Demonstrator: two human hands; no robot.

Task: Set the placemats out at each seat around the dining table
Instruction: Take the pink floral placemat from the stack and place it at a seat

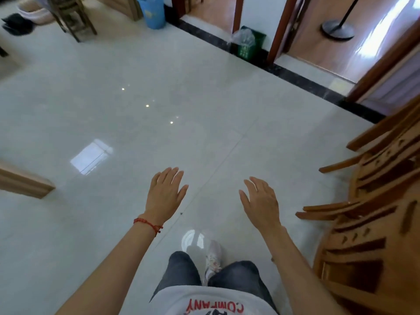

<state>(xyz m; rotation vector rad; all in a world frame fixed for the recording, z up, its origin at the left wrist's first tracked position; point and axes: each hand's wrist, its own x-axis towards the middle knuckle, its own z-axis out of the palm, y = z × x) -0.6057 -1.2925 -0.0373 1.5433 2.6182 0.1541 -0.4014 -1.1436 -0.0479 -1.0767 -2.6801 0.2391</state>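
Down low, both hands stretch out over the pale tiled floor [204, 114], fingers straight and holding nothing: the left hand [164, 194] with a red bracelet [148, 224] at its wrist, the right hand [261, 202] just beside wooden chairs [372, 214]; farther off stand a blue bin [151, 11] and a green bin [248, 43]; no placemat or dining table shows.

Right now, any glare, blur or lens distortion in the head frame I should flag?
Head view: glare patches on the glossy tile floor and the wood floor past the doorway; wide-angle bending at the edges, plain on the wooden chairs; left hand and right hand fairly sharp, far corners soft.
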